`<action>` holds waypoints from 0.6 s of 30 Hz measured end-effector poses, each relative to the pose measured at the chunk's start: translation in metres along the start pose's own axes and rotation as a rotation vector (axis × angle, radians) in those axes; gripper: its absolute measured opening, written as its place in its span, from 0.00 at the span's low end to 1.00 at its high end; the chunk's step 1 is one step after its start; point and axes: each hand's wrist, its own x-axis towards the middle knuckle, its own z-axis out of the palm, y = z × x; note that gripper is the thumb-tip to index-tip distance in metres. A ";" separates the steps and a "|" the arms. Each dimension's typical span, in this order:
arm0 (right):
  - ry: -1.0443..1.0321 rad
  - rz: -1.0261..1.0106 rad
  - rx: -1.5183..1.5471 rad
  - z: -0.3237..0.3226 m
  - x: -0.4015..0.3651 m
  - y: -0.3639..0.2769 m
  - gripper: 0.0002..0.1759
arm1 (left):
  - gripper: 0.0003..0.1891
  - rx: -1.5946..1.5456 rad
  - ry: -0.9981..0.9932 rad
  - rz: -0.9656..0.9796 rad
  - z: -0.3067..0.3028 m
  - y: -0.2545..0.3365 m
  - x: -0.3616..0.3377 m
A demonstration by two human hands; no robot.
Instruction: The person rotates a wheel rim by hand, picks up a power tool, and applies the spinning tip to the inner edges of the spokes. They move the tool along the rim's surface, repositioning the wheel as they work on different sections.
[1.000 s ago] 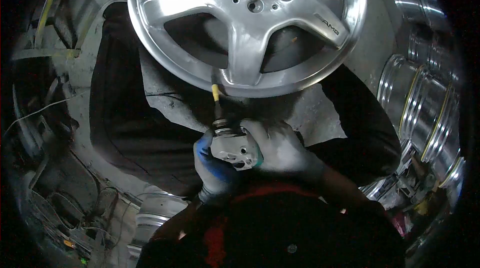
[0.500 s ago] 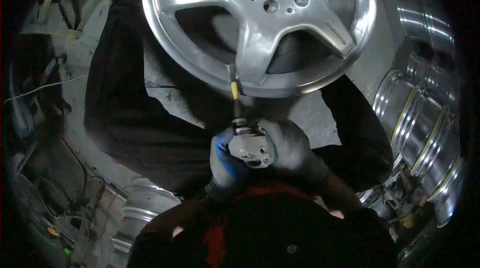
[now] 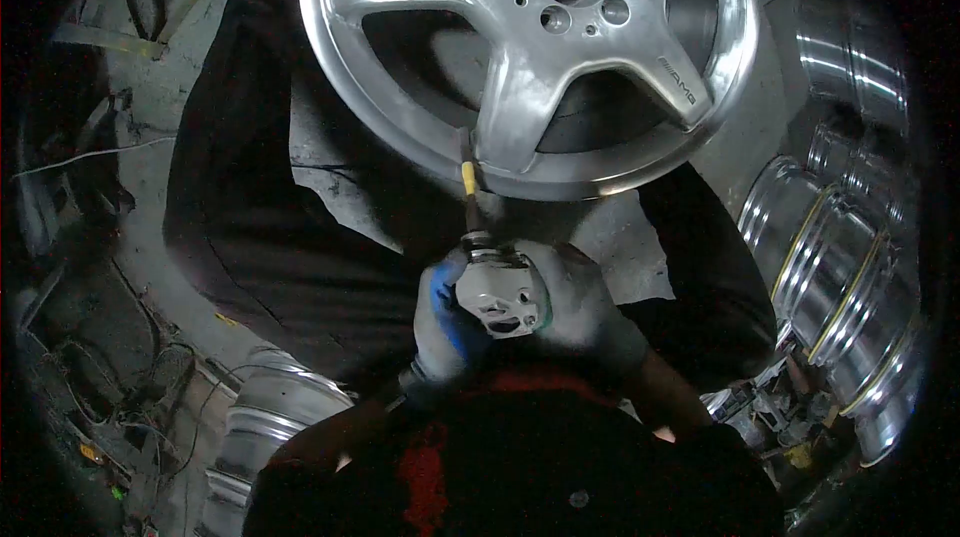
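Note:
A silver five-spoke alloy wheel (image 3: pixel 520 97) with AMG lettering lies face up in front of me. Both hands, in grey gloves, grip a grey-bodied die grinder (image 3: pixel 495 297) between my bent legs. My left hand (image 3: pixel 440 322), with blue on its glove, is closed around the left side of the body. Around the right side wraps my right hand (image 3: pixel 575 297). The grinder's slim shaft with a yellow band (image 3: pixel 469 179) points away from me. Its dark tip (image 3: pixel 465 145) is at the rim beside the end of the lower spoke; contact is hard to make out.
Several shiny wheels (image 3: pixel 820 267) stand in a row on the right. Another wheel (image 3: pixel 275 402) lies low on the left. Cables and clutter (image 3: pixel 140 377) cover the floor at left, and scraps (image 3: pixel 785 407) lie at lower right. A metal frame (image 3: pixel 110 37) stands at upper left.
The wheel has shifted slightly right and down in view, along with a small shift of the surroundings. Both hands keep their grip, and the grinder's tip stays by the lower spoke.

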 end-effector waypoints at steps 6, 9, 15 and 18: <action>-0.014 0.054 0.061 -0.002 -0.001 0.001 0.37 | 0.24 0.046 0.008 0.072 0.008 -0.003 0.003; 0.006 0.012 0.052 -0.004 0.005 -0.006 0.39 | 0.24 0.024 -0.001 0.054 0.007 0.003 -0.001; -0.035 0.051 0.167 0.001 0.017 -0.011 0.42 | 0.26 0.092 -0.036 0.085 0.004 0.018 -0.004; -0.056 0.071 0.135 -0.004 0.019 -0.014 0.43 | 0.23 0.004 -0.023 0.085 0.000 0.014 -0.002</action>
